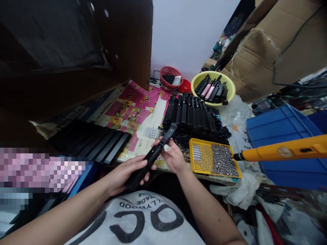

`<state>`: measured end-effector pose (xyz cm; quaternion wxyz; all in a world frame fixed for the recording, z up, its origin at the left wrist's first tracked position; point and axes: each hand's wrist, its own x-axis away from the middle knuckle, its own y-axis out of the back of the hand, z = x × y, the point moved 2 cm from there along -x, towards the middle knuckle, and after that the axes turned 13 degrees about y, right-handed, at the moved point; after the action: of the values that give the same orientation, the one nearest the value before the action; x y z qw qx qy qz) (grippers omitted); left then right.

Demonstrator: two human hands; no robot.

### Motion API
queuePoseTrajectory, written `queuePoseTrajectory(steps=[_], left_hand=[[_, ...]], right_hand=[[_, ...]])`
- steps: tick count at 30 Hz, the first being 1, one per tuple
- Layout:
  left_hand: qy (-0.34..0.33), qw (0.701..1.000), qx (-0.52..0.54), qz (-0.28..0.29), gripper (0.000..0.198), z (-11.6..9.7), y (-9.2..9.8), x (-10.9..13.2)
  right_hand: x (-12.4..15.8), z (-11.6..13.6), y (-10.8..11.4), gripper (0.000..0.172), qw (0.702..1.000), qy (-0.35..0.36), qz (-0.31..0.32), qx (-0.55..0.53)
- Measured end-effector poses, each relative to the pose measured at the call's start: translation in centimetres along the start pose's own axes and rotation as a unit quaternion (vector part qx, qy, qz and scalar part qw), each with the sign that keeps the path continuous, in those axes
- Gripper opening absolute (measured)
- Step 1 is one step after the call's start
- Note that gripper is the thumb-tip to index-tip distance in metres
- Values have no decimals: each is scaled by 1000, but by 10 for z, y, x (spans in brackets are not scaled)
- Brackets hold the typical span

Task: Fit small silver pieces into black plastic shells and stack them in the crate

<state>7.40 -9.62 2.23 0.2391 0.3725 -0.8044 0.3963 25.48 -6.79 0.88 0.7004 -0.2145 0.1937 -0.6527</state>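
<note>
left hand (125, 173) has its fingers clenched round the lower end of a long black plastic part (150, 160), held just above the near edge of the desk (133, 109). right hand (173, 157) pinches the part's middle, near a yellow tray (204, 142) of small metal studs (221, 160).

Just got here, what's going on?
A person holds a long black plastic part in both hands: the left hand grips its lower half, the right hand its upper half. On the table in front of them lie rows of similar black parts and a yellow tray of small metal beads.
</note>
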Motion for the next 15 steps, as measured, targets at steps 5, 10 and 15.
queuePoseTrajectory(steps=[5,10,15], left_hand=[[-208,903,-339,-162,47,-4,4,15],[-307,790,-490,-203,48,-1,-16,15],[-311,775,-516,-193,47,-6,-31,8]], right_hand=[[-33,48,39,53,996,81,21,39],[-35,26,19,45,989,-71,110,66],[-11,-9,-12,40,976,-173,134,-12]])
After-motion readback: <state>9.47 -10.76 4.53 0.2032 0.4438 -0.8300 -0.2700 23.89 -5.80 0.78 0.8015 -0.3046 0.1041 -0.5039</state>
